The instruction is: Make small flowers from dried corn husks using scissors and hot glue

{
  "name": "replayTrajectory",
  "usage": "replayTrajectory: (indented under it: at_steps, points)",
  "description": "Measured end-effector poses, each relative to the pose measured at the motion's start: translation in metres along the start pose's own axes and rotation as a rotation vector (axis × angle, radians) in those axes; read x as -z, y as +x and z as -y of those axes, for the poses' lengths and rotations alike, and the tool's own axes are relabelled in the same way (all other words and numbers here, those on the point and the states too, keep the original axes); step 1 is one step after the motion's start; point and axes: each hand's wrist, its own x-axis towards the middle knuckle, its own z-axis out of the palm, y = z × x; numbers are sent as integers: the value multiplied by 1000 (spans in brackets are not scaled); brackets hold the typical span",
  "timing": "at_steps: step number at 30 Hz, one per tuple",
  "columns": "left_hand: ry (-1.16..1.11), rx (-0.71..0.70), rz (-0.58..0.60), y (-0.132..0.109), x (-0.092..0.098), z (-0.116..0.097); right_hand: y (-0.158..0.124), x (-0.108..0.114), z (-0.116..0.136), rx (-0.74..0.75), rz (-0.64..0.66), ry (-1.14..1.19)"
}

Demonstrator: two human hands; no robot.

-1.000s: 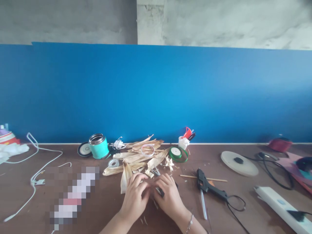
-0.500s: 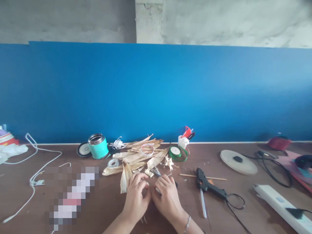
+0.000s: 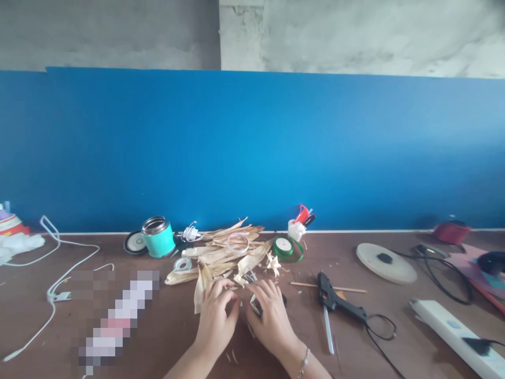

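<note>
Both my hands rest close together on the brown table [image 3: 165, 337], just in front of a pile of dried corn husks [image 3: 221, 255]. My left hand [image 3: 215, 316] has its fingers curled and pinched around a small pale husk piece that I can barely make out. My right hand [image 3: 270, 316] is curled too, with a small dark tool, possibly scissors [image 3: 256, 305], under its fingers. A long husk leaf [image 3: 201, 287] lies just left of my left hand. Small husk flowers [image 3: 273, 262] sit beyond my right hand.
A black glue gun [image 3: 339, 305] with cord lies right of my hands, beside a thin wooden stick [image 3: 327, 287]. Green ribbon spool [image 3: 287, 247], teal tin [image 3: 158, 237], tape rolls, white cables [image 3: 59, 279], a round white lid [image 3: 384, 262] and a power strip [image 3: 457, 331] are spread about.
My hands have shifted slightly, fingers working over the small piece between them. Nothing else on the table has moved.
</note>
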Motion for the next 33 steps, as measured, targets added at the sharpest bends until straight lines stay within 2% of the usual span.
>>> replayTrajectory:
  at_steps: [4, 11, 18, 22, 25, 29, 33]
  points:
    - [-16, -27, 12, 0, 1, -5, 0, -4, 0, -14, 19, -12]
    - [-9, -29, -12, -2, 0, -9, 1, -7, 2, 15, -40, 6]
    - [64, 54, -56, -4, -4, -9, -2, -10, 8, 26, -155, -50]
    - [111, 159, -93, -1, -1, 4, -2, -7, -2, -67, -245, -80]
    - [53, 106, -102, 1, 1, 5, -1, -6, -9, -111, -184, -42]
    - [-70, -20, 14, 2, -1, -1, 1, -6, -9, -50, -47, 64]
    - [22, 23, -15, 2, -6, 7, 2, 1, -9, -76, 20, 12]
